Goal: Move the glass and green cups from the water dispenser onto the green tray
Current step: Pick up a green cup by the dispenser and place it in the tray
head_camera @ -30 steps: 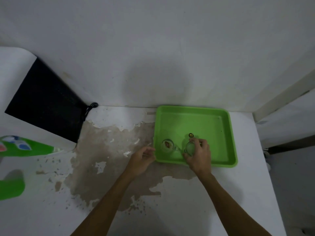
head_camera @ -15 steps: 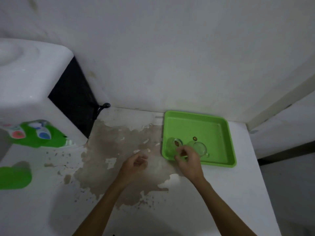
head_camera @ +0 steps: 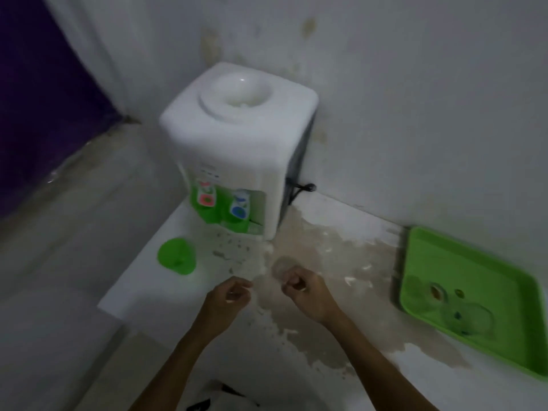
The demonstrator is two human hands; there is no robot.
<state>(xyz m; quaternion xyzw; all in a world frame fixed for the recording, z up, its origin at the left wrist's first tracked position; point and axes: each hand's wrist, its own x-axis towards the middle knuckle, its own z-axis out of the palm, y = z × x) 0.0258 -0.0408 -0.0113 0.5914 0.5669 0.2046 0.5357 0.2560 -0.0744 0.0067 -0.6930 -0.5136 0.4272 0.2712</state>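
green cup point(head_camera: 177, 256) upper left of left hand point(head_camera: 229, 295) | nearer than right hand point(head_camera: 305, 292) | both grips loosely curled, empty

Green cup point(head_camera: 177, 256) beside water dispenser point(head_camera: 237, 149); two glass cups point(head_camera: 450, 307) on green tray point(head_camera: 474, 262).

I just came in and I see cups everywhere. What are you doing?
A person is clearing cups from beside the water dispenser onto the green tray. Two clear glass cups already sit on the tray at the right. A green cup is still on the counter in front of the dispenser. The left hand and the right hand hang loosely curled over the counter, holding nothing. The picture is blurry, so small details are hard to tell.
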